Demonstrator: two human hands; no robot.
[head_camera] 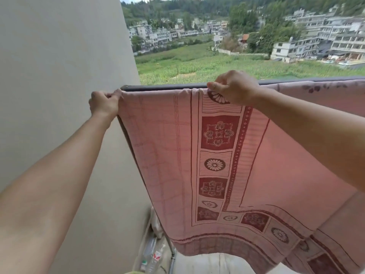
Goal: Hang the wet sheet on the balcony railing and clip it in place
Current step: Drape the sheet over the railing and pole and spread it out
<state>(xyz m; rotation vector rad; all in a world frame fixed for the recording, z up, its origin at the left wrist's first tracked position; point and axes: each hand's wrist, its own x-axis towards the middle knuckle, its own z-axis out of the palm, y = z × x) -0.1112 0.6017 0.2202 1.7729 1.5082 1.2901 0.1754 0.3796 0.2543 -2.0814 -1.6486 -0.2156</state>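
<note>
A pink sheet (167, 147) with dark red flower and square patterns hangs over the dark balcony railing (158, 88) and drapes down toward me. At the railing's left end, my left hand (104, 104) pinches the sheet's left edge. My right hand (233, 88) pinches the sheet's top fold on the railing, further right. No clip is visible in either hand.
A beige wall (59, 66) stands close on the left, meeting the railing's end. Plastic bottles (152, 258) lie on the floor below by the wall. Beyond the railing lie a green field and buildings far below.
</note>
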